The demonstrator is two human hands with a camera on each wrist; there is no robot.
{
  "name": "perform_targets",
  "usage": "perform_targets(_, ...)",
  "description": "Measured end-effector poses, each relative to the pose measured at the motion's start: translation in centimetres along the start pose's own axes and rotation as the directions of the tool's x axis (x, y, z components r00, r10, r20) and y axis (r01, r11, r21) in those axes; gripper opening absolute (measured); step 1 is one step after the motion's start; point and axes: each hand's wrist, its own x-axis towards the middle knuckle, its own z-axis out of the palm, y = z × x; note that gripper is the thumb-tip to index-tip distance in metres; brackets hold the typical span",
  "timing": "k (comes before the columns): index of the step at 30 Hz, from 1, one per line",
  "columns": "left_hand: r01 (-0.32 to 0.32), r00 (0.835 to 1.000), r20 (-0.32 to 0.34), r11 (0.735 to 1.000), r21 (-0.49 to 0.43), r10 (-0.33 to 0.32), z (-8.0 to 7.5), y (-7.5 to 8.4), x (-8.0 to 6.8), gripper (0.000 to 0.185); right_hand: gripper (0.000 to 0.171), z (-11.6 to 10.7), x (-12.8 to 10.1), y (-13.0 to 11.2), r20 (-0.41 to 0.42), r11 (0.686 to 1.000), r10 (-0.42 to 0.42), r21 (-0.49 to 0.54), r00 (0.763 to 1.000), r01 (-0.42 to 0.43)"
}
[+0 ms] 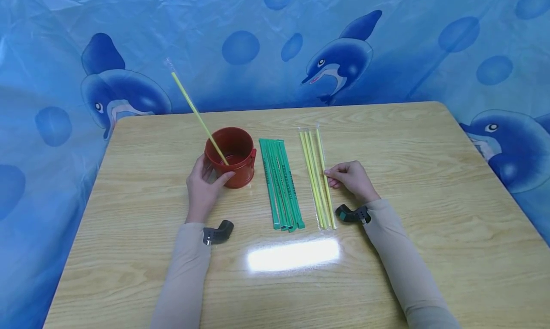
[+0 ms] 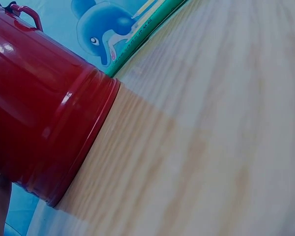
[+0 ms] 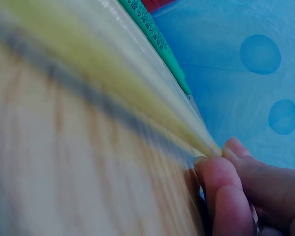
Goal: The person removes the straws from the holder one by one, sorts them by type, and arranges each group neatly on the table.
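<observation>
My left hand (image 1: 203,191) holds a red-brown bucket-like pot (image 1: 241,175) by its near left side, thumb near the rim. One yellow straw (image 1: 191,104) in a clear wrapper leans inside the pot, its top pointing up and left. On the table, my right hand (image 1: 351,180) pinches a wrapped yellow straw (image 1: 322,159) between thumb and finger; the right wrist view shows the fingertips (image 3: 221,169) at the straw's side. Just left of it lie several more yellow straws (image 1: 312,178). Between these and the pot is a bunch of green-wrapped straws (image 1: 281,185).
The wooden table (image 1: 429,176) carries a bright light reflection (image 1: 293,255) near its front. Behind and beside it hangs a blue sheet (image 1: 172,23) printed with dolphins and bubbles. A dark camera mount sits on each wrist.
</observation>
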Motion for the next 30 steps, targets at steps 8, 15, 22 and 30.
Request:
perform_targets(8, -0.004, 1.000, -0.018, 1.000, -0.013, 0.004, -0.4, -3.0, 0.8, 0.069, 0.026, 0.3, 0.3, 0.0, 0.002, 1.000, 0.014, 0.026, 1.000, -0.014)
perform_targets(15, -0.029, 0.999, -0.025, 0.999, -0.015, 0.029, -0.5, -3.6, 0.7, 0.071, 0.027, 0.4, 0.5, 0.1, 0.009, 0.999, 0.020, 0.031, 1.000, -0.021)
perform_targets(22, -0.040, 0.999, -0.018, 0.999, -0.030, 0.040, -0.1, -3.9, 0.9, 0.072, 0.026, -0.1, 0.3, 0.4, 0.010, 1.000, 0.008, 0.005, 1.000, -0.008)
perform_targets(30, -0.030, 1.000, -0.005, 0.999, -0.026, 0.030, 0.1, -3.4, 1.0, 0.070, 0.025, -0.4, 0.2, 0.3, 0.019, 1.000, 0.011, 0.010, 1.000, -0.011)
